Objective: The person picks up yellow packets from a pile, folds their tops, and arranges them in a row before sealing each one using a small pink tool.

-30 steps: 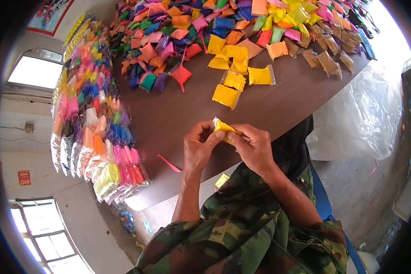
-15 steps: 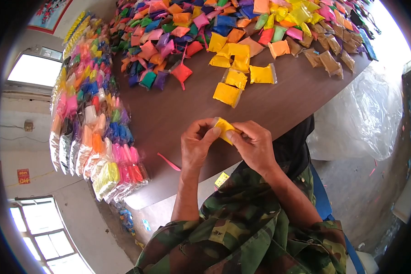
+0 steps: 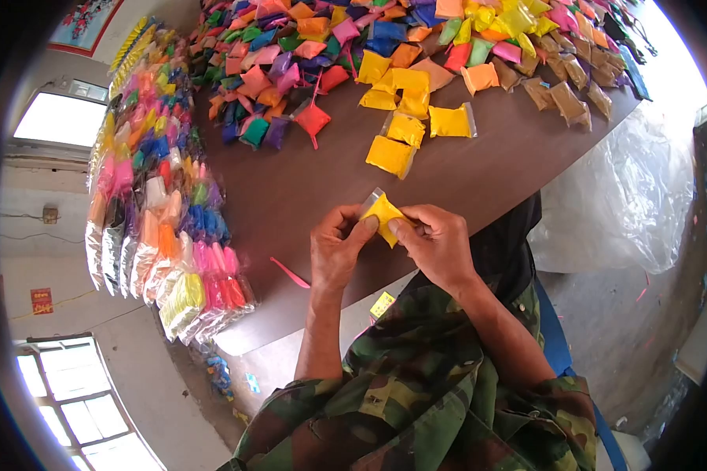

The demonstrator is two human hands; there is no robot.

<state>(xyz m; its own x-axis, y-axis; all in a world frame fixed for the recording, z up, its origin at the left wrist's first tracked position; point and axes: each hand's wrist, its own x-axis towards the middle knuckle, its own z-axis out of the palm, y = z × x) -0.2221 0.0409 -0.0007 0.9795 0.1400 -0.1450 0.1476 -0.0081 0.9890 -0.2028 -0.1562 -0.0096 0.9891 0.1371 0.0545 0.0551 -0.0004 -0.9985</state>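
A small yellow packet (image 3: 384, 217) with a clear top edge is held between both hands, above the near edge of the brown table (image 3: 291, 196). My left hand (image 3: 340, 245) pinches its left side with thumb and fingers. On the right side, my right hand (image 3: 438, 245) grips it the same way. Beyond the hands lie several yellow packets, the nearest one (image 3: 390, 156) flat on the table and another (image 3: 450, 122) to its right. A pink strip (image 3: 289, 272) lies to the left of my left hand.
Many coloured packets (image 3: 259, 82) are heaped across the far side, with brown packets (image 3: 569, 104) at the right. Bundled bags (image 3: 165, 235) line the table's left side. A large clear plastic bag (image 3: 617, 196) hangs beyond the right edge.
The packet between my hands has turned more upright, and more of its clear top edge shows. Both hands have stayed in nearly the same place.
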